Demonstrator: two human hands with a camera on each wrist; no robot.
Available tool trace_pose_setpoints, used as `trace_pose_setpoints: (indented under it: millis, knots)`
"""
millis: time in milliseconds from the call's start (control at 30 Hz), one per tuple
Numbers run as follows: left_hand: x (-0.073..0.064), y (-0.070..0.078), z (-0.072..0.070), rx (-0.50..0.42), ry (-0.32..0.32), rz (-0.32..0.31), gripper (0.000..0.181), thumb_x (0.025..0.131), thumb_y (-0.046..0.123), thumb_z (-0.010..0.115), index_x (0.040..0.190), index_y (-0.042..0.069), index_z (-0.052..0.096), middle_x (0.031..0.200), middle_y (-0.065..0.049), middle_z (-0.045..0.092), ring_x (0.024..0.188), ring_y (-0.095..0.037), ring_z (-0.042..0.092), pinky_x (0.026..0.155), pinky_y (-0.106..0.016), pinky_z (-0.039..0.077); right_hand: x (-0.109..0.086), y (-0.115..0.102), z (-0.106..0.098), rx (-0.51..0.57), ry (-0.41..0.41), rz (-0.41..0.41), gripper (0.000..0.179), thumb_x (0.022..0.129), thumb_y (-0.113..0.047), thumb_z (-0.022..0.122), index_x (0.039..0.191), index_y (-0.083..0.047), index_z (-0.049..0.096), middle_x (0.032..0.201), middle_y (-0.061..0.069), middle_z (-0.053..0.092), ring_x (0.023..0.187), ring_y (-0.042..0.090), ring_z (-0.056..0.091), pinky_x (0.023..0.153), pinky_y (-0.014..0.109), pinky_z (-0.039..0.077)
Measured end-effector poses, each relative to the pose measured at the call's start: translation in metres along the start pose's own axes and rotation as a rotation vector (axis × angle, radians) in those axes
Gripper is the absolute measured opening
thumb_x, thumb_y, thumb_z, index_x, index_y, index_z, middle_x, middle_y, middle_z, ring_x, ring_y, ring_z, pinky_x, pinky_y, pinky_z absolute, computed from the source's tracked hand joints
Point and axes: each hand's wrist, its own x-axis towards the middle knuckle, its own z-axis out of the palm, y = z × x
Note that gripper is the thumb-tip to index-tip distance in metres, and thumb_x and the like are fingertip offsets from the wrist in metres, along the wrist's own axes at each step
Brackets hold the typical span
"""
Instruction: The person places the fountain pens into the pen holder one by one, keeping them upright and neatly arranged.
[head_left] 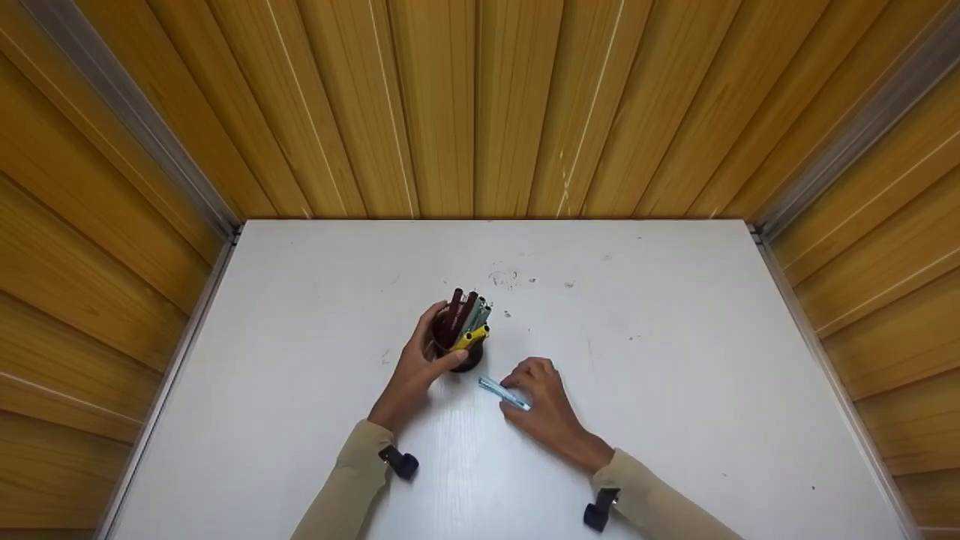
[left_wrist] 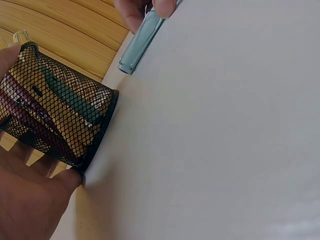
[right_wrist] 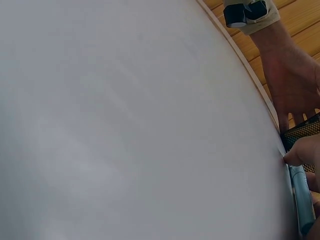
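My left hand (head_left: 414, 369) grips a black mesh pen holder (head_left: 472, 361), its thumb and fingers around opposite sides. Dark maroon pens (head_left: 454, 318), green-grey pens (head_left: 477, 315) and yellow pens (head_left: 470, 339) stand in the holder, leaning toward the far side. The left wrist view shows the mesh wall (left_wrist: 60, 102) with the pens visible through it. Just right of the holder and nearer to me, my right hand (head_left: 550, 406) pinches a light-blue pen (head_left: 504, 394) between thumb and fingers, low over the table. One end of this pen (left_wrist: 139, 47) points toward the holder.
Both hands work over a white table (head_left: 675, 360) with small dark marks on its top. Wood-patterned panels (head_left: 510, 112) rise behind it and on both sides. A small black device (head_left: 403, 463) is strapped at the left wrist, another (head_left: 600, 511) at the right.
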Motion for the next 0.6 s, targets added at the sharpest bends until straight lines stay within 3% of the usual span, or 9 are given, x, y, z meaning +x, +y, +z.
trace_pose_setpoints:
  millis: [333,600]
  knots:
    - [0.0,0.0,0.0,0.004,0.007,-0.013,0.089,0.1,0.032,0.085,0.172,0.039,0.032,0.172,-0.006,0.042,0.16,-0.025,0.039,0.132,-0.045,0.03,0.002,-0.002,0.0,-0.071,-0.016,0.004,0.022,0.079,-0.003,0.089,0.098,-0.012,0.082,0.095,-0.002,0.07,0.11,0.026,0.057,0.09,0.048,0.044]
    - [0.003,-0.001,0.0,-0.014,0.003,-0.014,0.09,0.1,0.031,0.085,0.172,0.04,0.032,0.172,-0.004,0.042,0.16,-0.024,0.039,0.133,-0.046,0.03,0.008,-0.007,-0.012,0.005,-0.069,0.053,0.021,0.083,0.0,0.086,0.099,-0.013,0.082,0.09,-0.005,0.069,0.106,0.019,0.058,0.091,0.044,0.045]
